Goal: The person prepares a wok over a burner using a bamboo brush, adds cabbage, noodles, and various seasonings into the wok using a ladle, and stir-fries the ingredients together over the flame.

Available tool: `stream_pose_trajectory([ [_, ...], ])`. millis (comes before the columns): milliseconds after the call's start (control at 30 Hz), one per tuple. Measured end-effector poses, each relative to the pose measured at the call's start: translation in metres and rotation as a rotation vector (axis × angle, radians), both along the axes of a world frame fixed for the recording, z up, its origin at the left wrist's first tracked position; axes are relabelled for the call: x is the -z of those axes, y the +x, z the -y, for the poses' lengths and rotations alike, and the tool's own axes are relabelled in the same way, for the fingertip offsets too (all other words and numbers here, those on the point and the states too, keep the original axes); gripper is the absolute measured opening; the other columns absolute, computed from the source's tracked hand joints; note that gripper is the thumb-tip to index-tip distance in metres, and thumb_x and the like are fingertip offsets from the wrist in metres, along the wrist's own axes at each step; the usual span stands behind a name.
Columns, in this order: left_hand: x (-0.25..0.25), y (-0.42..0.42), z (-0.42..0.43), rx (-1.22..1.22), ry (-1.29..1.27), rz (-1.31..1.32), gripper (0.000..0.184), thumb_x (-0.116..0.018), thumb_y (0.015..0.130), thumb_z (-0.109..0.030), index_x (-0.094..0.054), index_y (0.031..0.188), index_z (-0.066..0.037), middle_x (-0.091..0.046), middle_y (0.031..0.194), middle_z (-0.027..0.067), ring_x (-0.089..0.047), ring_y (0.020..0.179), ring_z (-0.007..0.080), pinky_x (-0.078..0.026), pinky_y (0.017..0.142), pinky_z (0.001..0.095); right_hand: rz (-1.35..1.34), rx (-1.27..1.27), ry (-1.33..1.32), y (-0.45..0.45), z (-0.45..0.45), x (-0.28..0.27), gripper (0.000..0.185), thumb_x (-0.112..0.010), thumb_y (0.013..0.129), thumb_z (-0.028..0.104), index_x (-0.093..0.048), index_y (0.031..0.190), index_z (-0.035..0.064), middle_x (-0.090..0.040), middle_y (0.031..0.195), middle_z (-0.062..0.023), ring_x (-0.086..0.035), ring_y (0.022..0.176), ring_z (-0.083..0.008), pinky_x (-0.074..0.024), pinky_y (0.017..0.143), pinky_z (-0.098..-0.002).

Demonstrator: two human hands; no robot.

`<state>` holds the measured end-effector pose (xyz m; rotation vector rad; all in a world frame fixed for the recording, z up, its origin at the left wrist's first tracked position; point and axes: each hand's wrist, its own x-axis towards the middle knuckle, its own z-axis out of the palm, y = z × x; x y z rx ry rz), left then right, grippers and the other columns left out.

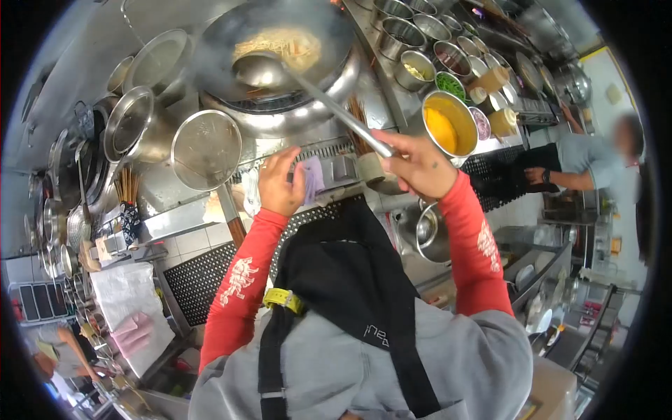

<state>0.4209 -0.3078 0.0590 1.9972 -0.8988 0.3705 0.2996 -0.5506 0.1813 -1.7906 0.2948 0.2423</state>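
A large dark wok (210,59) sits on the steel stove at the top, with pale strips of food (283,43) steaming inside. My right hand (420,164) is closed round the handle end of a long steel ladle (260,72), whose bowl lies over the food. My left hand (281,180) is below the wok, apart from the ladle, its fingers raised and apart, holding nothing. A purple cloth (313,175) hangs at the stove edge just right of it. Left of my left hand rests a round strainer (206,150).
A pot of orange liquid (450,124) and several ingredient containers stand at the right of the wok. Steel pots (129,126) and bamboo brushes (127,187) are at the left. A co-worker (595,164) stands at the right; another person (66,350) is at the lower left.
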Motion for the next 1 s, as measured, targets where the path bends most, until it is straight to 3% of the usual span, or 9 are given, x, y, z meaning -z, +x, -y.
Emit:
stream_pose_trajectory([
  [200,-0.013,-0.004,-0.012,-0.008,0.01,0.003,0.022,-0.061,0.08,-0.006,-0.065,0.102,-0.005,-0.066,0.101,0.0138,-0.063,0.092,0.0325,-0.049,0.08,0.0383,0.135,-0.137,-0.183,0.032,-0.016,-0.002,0.056,-0.057,0.089,0.007,-0.04,0.142,0.0049,-0.054,0.073,0.0,-0.047,0.051,-0.0055,-0.039,0.043,-0.0224],
  [333,-0.012,-0.009,-0.025,-0.056,-0.005,-0.049,0.018,-0.061,0.084,-0.007,-0.066,0.101,-0.003,-0.067,0.099,0.0161,-0.065,0.092,0.0324,-0.05,0.082,0.036,-0.069,-0.021,0.145,0.016,-0.015,-0.028,0.057,-0.057,0.089,0.006,-0.039,0.143,0.0051,-0.056,0.074,-0.0006,-0.046,0.049,-0.006,-0.0383,0.042,-0.023],
  [467,-0.008,-0.015,-0.011,-0.015,0.006,-0.098,0.017,-0.061,0.084,-0.008,-0.066,0.099,-0.003,-0.067,0.096,0.0159,-0.065,0.086,0.0334,-0.051,0.077,0.0368,0.003,-0.082,-0.009,0.05,-0.008,-0.001,0.059,-0.057,0.089,0.011,-0.037,0.144,0.0044,-0.057,0.08,-0.0024,-0.047,0.046,-0.0066,-0.0419,0.043,-0.0258],
  [500,-0.012,-0.014,-0.007,0.026,-0.003,-0.074,0.018,-0.061,0.083,-0.008,-0.066,0.1,-0.003,-0.067,0.094,0.0155,-0.064,0.085,0.0333,-0.051,0.075,0.0372,0.043,-0.094,-0.193,0.056,-0.01,0.007,0.057,-0.057,0.088,0.012,-0.04,0.142,0.0062,-0.061,0.083,-0.0085,-0.056,0.05,-0.0167,-0.0482,0.051,-0.0345],
  [600,-0.017,-0.012,-0.004,0.039,-0.02,-0.035,0.018,-0.061,0.082,-0.007,-0.066,0.099,-0.003,-0.067,0.094,0.0155,-0.065,0.085,0.0324,-0.051,0.076,0.037,0.566,-0.176,-0.967,0.061,-0.007,0.022,0.055,-0.057,0.084,0.01,-0.046,0.139,0.011,-0.063,0.086,-0.0166,-0.063,0.065,-0.0309,-0.0509,0.063,-0.0435],
  [633,-0.014,-0.01,-0.006,0.029,0.002,-0.042,0.018,-0.061,0.082,-0.007,-0.066,0.099,-0.003,-0.067,0.094,0.0155,-0.065,0.086,0.0323,-0.051,0.076,0.037,0.33,-0.141,-1.044,0.056,-0.006,0.021,0.055,-0.057,0.081,0.01,-0.049,0.135,0.0161,-0.062,0.09,-0.0214,-0.062,0.08,-0.0396,-0.05,0.071,-0.0486],
  [733,-0.007,-0.005,-0.009,0.001,0.04,-0.06,0.017,-0.06,0.082,-0.007,-0.066,0.098,-0.004,-0.067,0.094,0.0153,-0.065,0.086,0.0322,-0.051,0.076,0.037,0.314,-0.151,-1.183,0.053,0.015,0.021,0.057,-0.056,0.08,0.01,-0.049,0.136,0.0188,-0.061,0.09,-0.019,-0.062,0.08,-0.038,-0.0504,0.072,-0.0477],
  [867,-0.004,0.003,-0.014,-0.028,0.041,-0.07,0.017,-0.06,0.083,-0.008,-0.067,0.097,-0.004,-0.068,0.092,0.0151,-0.065,0.085,0.0322,-0.051,0.076,0.037,0.413,-0.025,-1.024,0.027,0.028,0.057,0.059,-0.057,0.081,0.01,-0.047,0.138,0.021,-0.059,0.088,-0.0173,-0.062,0.079,-0.0387,-0.0499,0.069,-0.0484],
  [1000,-0.02,0.032,0.003,-0.043,0.092,0.016,0.019,-0.059,0.083,-0.01,-0.066,0.099,-0.004,-0.067,0.096,0.0152,-0.064,0.089,0.0327,-0.049,0.079,0.0424,0.311,0.118,-0.605,0.018,0.024,0.076,0.058,-0.064,0.081,0.004,-0.048,0.136,0.0047,-0.056,0.075,-0.0085,-0.053,0.057,-0.0142,-0.0452,0.056,-0.0308],
])
